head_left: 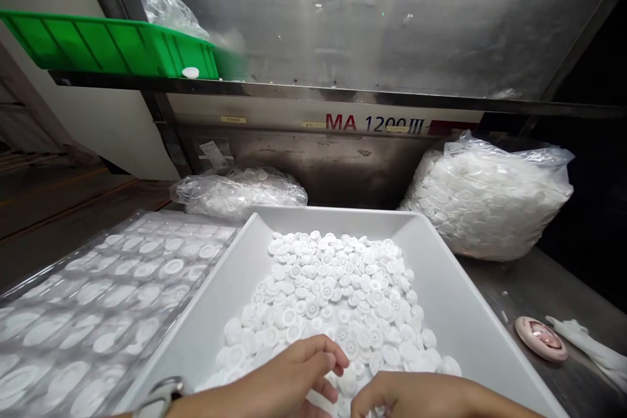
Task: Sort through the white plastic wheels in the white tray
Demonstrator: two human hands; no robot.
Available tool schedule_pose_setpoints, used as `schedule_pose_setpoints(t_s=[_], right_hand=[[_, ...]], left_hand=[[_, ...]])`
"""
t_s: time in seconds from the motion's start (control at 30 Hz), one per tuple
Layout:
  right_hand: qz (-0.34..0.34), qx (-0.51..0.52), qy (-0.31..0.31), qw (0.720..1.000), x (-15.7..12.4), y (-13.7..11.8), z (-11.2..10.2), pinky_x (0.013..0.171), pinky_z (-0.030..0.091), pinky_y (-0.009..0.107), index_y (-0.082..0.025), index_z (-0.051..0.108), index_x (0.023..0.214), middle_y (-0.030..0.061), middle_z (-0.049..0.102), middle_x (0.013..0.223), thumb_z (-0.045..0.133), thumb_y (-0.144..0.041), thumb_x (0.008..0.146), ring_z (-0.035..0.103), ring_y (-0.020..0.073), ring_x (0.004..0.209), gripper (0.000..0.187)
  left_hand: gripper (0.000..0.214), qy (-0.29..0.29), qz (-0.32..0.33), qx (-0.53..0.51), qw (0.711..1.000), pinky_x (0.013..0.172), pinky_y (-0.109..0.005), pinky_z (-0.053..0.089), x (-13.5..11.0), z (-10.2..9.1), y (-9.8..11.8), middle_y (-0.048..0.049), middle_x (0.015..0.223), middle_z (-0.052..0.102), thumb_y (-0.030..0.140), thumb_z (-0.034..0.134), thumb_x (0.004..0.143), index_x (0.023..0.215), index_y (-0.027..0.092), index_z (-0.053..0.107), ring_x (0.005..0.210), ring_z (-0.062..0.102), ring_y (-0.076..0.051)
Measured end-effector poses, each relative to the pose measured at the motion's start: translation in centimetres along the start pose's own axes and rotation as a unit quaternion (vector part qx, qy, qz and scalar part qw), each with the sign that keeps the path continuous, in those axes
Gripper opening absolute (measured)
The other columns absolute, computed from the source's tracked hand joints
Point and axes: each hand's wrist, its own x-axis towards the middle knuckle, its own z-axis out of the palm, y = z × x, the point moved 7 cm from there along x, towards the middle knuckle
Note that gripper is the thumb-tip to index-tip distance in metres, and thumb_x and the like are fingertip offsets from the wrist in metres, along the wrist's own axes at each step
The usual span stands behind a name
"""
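Observation:
Many small round white plastic pieces [337, 281], some with spoke-like patterns, lie in a large pale grey bin [470, 320]. Over the near part of the heap is my left hand [298, 372], its fingers loosely bent and apart, with nothing visible held in them. Beside it, my right hand [411, 395] reaches down to the pieces with curled fingers. The bottom of the picture cuts off its fingertips, and what they hold is hidden. A watch [159, 398] is on my left wrist.
Trays with larger white discs [122, 294] stand left of the bin. Behind it are a flatter clear bag of pieces [240, 192] and a fuller bag [490, 196]. A pink round object [541, 339] and a white glove [592, 346] lie right. A green crate [108, 46] sits on a ledge.

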Motion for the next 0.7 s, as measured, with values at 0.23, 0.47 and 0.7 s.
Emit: schedule_pose_setpoints(t_s=[0.23,0.47,0.7], right_hand=[[-0.012,-0.059,0.123,0.991,3.2,-3.2,-6.8,0.049,0.039,0.015,-0.023,0.059,0.090,0.0002,0.056,0.094,0.033,-0.001,0.071,0.054,0.0082,0.062,0.039],[-0.071,-0.145,0.158,0.974,7.9,-3.7,-8.7,0.069,0.045,0.024,-0.032,0.050,0.114,0.0039,0.047,0.121,0.044,0.004,0.063,0.057,0.0169,0.089,0.063],[-0.077,-0.168,0.202,0.962,8.3,-0.1,-9.5,0.065,0.049,0.027,-0.023,0.052,0.108,0.0051,0.055,0.093,0.032,-0.007,0.086,0.059,0.0161,0.079,0.034]], left_hand=[[0.032,-0.032,0.028,-0.284,0.958,0.063,-0.027,0.044,5.9,2.1,1.4,-0.0016,0.061,0.053,0.044,0.044,0.082,0.065,0.018,0.053,0.060,0.054,-0.014],[0.024,0.041,0.038,-0.469,0.881,0.065,-0.023,0.048,8.9,-2.7,3.7,0.0020,0.054,0.055,0.034,0.047,0.083,0.066,0.019,0.054,0.054,0.055,-0.011],[0.021,-0.002,-0.036,-0.522,0.852,0.070,-0.028,0.049,9.7,-3.1,2.8,-0.0076,0.074,0.064,0.029,0.048,0.083,0.077,0.013,0.060,0.069,0.063,-0.017]])
